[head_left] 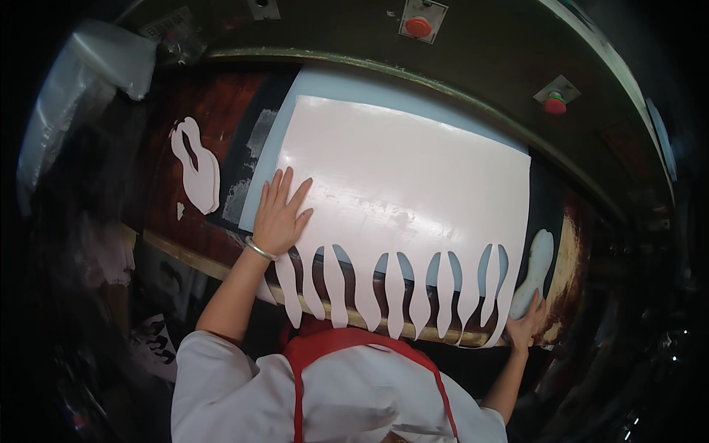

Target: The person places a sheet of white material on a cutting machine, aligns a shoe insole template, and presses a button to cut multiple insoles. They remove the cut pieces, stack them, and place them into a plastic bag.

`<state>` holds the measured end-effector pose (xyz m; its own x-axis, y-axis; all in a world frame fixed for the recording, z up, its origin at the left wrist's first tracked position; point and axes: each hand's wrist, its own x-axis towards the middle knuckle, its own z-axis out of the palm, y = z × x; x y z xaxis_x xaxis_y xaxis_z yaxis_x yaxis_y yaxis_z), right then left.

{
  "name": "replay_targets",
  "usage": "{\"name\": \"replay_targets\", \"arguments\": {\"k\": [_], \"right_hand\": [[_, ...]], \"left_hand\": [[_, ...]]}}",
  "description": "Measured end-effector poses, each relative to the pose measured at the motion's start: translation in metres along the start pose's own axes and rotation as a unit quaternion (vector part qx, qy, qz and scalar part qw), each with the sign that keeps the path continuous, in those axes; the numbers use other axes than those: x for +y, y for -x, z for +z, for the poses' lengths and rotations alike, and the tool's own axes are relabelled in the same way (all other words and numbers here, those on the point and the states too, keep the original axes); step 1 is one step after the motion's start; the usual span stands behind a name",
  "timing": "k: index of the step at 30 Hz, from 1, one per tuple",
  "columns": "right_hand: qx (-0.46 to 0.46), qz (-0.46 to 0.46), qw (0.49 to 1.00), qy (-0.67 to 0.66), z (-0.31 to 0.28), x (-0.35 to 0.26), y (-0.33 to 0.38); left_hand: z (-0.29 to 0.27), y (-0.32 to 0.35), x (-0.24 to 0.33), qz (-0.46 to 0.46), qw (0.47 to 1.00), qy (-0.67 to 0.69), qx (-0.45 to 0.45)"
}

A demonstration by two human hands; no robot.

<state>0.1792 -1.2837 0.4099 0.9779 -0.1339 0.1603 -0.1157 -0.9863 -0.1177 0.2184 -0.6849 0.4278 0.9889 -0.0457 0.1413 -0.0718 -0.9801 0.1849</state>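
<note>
A large white sheet (399, 170) lies in front of me over a pale blue board (354, 83). Curved sole-shaped openings run along its near edge, leaving wavy strips (395, 299) that hang past the table's front edge. My left hand (279, 214) rests flat on the sheet's left side, fingers stretched out. At the right, my right hand (527, 323) grips the near end of a pale blue sole-shaped piece (538, 262), beside the sheet's last strip. Part of that grip is hidden. A small stack of white sole-shaped cutouts (198, 173) lies at the far left.
Behind the sheet rises a dark green machine beam (480, 52) with a red push button (419, 27) and another red button (555, 107). A clear plastic bag (111, 59) stands at the upper left. A cut-out scrap (155, 347) hangs low at the left.
</note>
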Motion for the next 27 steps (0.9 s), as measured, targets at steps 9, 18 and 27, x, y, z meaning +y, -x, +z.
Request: {"name": "replay_targets", "arguments": {"k": [9, 18, 27], "right_hand": [[-0.036, 0.202, 0.885, -0.419, -0.066, -0.068, -0.027], [-0.105, -0.107, 0.82, -0.552, -0.003, -0.363, -0.057], [-0.118, -0.249, 0.919, -0.281, 0.012, -0.45, -0.072]], "left_hand": [[0.002, -0.03, -0.019, 0.032, 0.999, 0.015, 0.017], [0.01, -0.035, -0.026, -0.02, 0.993, 0.117, 0.017], [0.014, -0.037, -0.025, -0.033, 0.99, 0.133, 0.024]]}}
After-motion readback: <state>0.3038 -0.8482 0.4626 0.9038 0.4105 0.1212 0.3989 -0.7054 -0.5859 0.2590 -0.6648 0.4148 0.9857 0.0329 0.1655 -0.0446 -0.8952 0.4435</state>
